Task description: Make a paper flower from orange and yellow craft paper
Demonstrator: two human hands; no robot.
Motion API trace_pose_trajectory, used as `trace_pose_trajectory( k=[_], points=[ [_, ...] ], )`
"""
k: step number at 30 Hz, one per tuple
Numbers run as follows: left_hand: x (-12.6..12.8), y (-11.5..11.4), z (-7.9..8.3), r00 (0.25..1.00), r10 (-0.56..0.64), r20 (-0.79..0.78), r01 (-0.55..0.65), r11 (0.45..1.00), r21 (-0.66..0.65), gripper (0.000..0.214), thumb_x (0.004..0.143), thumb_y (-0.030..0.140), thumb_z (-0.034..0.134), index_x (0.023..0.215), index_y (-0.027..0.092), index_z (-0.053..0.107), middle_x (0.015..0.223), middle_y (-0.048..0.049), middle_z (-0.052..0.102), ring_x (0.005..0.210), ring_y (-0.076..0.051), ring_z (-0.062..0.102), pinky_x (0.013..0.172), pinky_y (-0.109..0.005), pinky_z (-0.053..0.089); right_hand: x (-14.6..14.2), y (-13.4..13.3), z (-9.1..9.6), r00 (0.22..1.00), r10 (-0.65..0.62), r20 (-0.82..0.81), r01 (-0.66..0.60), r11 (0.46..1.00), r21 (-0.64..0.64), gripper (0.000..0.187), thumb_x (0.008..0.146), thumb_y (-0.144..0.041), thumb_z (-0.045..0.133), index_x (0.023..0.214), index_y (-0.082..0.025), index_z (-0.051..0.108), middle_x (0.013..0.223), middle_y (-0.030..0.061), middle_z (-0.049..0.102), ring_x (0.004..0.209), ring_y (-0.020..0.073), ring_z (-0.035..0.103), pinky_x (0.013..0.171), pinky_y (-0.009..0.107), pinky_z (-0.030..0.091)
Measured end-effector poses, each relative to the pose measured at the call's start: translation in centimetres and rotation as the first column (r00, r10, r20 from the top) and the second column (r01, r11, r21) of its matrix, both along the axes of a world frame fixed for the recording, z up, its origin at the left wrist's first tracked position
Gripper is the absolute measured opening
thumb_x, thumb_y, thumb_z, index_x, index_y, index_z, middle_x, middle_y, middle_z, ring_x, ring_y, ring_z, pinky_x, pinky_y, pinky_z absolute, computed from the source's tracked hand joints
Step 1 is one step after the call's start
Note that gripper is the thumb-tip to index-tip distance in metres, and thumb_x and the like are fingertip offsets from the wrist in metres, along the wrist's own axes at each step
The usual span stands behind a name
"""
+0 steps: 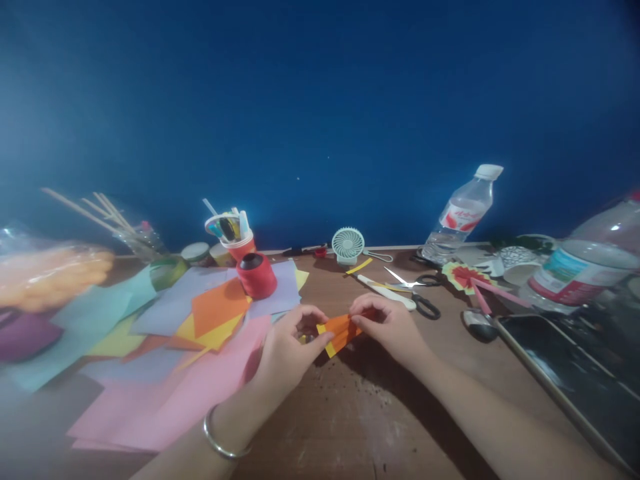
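Note:
A small orange paper piece (342, 333) with a yellow strip along its left edge is held just above the brown table. My left hand (295, 343), with a silver bangle at its wrist, pinches the yellow end between thumb and fingers. At the other end, my right hand (383, 323) grips the orange part, its thumb in front and fingers behind. Faint creases run across the paper. Just beyond my right hand lie a white-handled craft knife (387, 292) and black-handled scissors (415, 285), their blades apart.
Coloured paper sheets (185, 407) cover the left side, with a red thread spool (257, 275) on them. A pen cup (240, 240) and a small fan (349, 245) stand at the back. Right are a water bottle (463, 213), a large bottle (575, 267), a paper flower (470, 277) and a dark tray (565, 380).

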State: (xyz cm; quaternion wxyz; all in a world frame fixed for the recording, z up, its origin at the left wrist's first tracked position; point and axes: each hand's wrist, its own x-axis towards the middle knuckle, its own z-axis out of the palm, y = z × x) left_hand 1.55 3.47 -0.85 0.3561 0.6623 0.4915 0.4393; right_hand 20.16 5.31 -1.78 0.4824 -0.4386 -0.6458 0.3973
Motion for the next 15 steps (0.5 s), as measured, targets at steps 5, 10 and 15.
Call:
trace_pose_trajectory(
  k=[5, 10, 15],
  points=[
    [0.02, -0.18, 0.04, 0.997, 0.002, -0.083, 0.002, 0.999, 0.044, 0.015, 0.068, 0.018, 0.061, 0.083, 0.020, 0.058, 0.080, -0.0021, 0.063, 0.069, -0.015, 0.059, 0.065, -0.027, 0.049, -0.19, -0.10, -0.08, 0.992, -0.027, -0.120, 0.010, 0.991, -0.136, 0.010, 0.067, -0.019, 0.060, 0.076, -0.018, 0.055, 0.073, -0.0001, 0.058, 0.067, 0.0140, 0.056, 0.061, 0.026, 0.047],
    [-0.09, -0.05, -0.08, 0.996, 0.023, -0.089, -0.020, 0.999, 0.039, 0.010, 0.072, 0.020, 0.058, 0.082, 0.020, 0.059, 0.079, -0.0015, 0.064, 0.070, -0.015, 0.060, 0.064, -0.026, 0.048, -0.28, 0.05, -0.31, 0.981, -0.008, -0.194, -0.021, 0.989, -0.147, 0.016, 0.066, -0.015, 0.061, 0.079, -0.019, 0.053, 0.075, -0.0015, 0.057, 0.069, 0.0124, 0.055, 0.062, 0.024, 0.046],
    [-0.24, 0.11, -0.34, 0.995, 0.041, -0.093, -0.039, 0.999, 0.025, 0.006, 0.074, 0.021, 0.056, 0.080, 0.021, 0.058, 0.078, -0.0001, 0.064, 0.072, -0.015, 0.060, 0.067, -0.025, 0.048, -0.20, 0.12, -0.46, 0.984, 0.002, -0.179, -0.027, 0.990, -0.138, 0.013, 0.067, -0.016, 0.060, 0.078, -0.019, 0.054, 0.074, -0.0015, 0.056, 0.069, 0.0126, 0.055, 0.063, 0.024, 0.044]
  ],
)
